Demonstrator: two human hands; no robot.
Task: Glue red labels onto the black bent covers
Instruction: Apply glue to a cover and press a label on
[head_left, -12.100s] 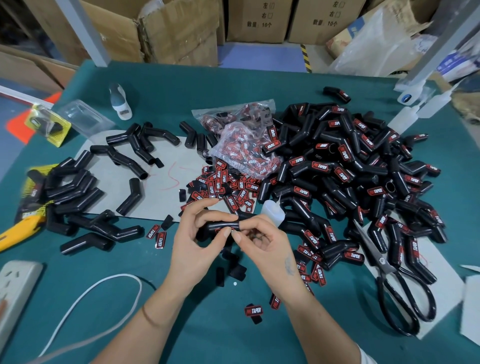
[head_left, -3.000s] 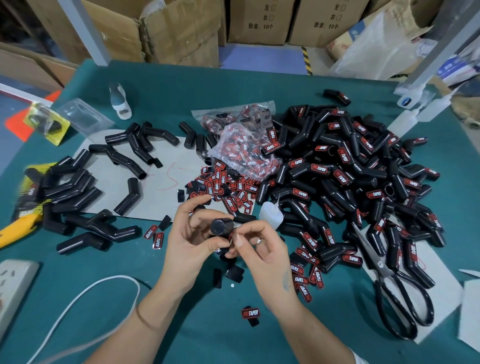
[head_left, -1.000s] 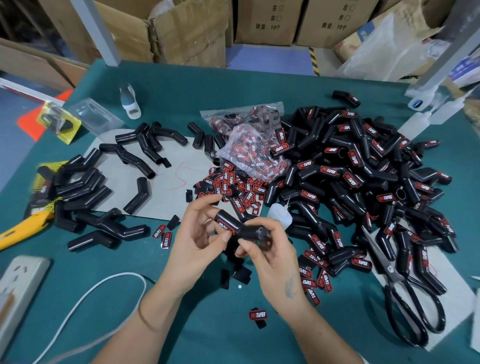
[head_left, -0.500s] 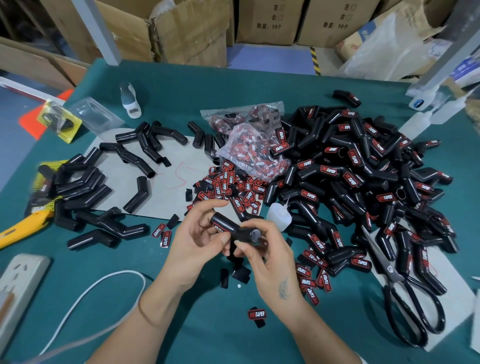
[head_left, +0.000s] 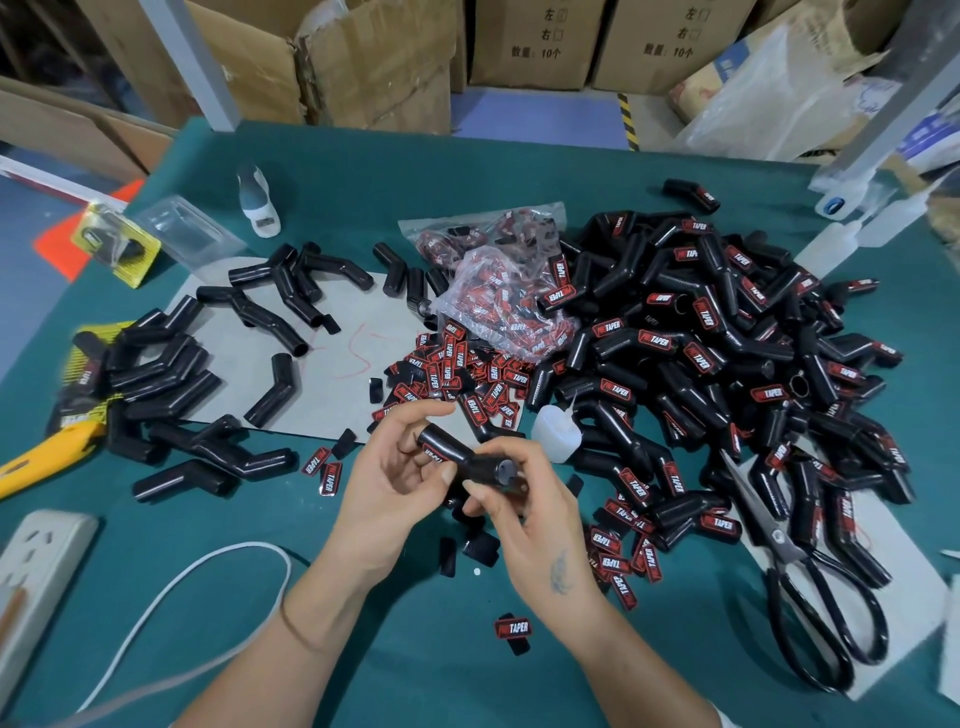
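- Since half a second ago, little change: both hands still hold one bent cover (head_left: 470, 460) above the table (head_left: 363, 171); its open end now faces the camera slightly more.
- Left hand (head_left: 387, 480): thumb and fingers pinch the cover's far arm, where a red label edge shows, text unreadable.
- Right hand (head_left: 524, 512): fingers curl round the near arm by the open mouth.
- Loose labels (head_left: 452, 371) lie in a heap just beyond the hands; white lettering reads "TAPER".
- Labelled covers (head_left: 717, 353) are piled at right, same "TAPER" print.
- Unlabelled covers (head_left: 156, 374) lie at left, some on the grey sheet (head_left: 343, 353).
- Glue bottle (head_left: 555, 427) lies beside the right hand.
- Scissors (head_left: 815, 587) lie at far right.
- Cartons (head_left: 530, 41) behind read "10个".
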